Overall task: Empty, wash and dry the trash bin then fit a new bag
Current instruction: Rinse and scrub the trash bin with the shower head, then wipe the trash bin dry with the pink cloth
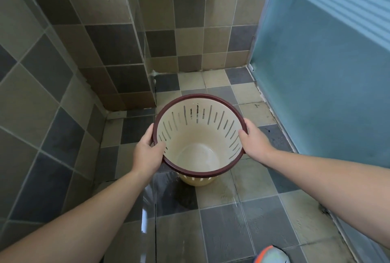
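Both grips, the left hand (145,153) and right hand (254,141), clasp opposite sides of the dark red rim (198,96) of the empty slotted plastic trash bin (200,136), held above the wet tiled floor (228,220); it looks light, stiff, probably slippery.

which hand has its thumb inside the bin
The left hand: its thumb hooks over the rim into the bin. The right hand grips the rim from outside.
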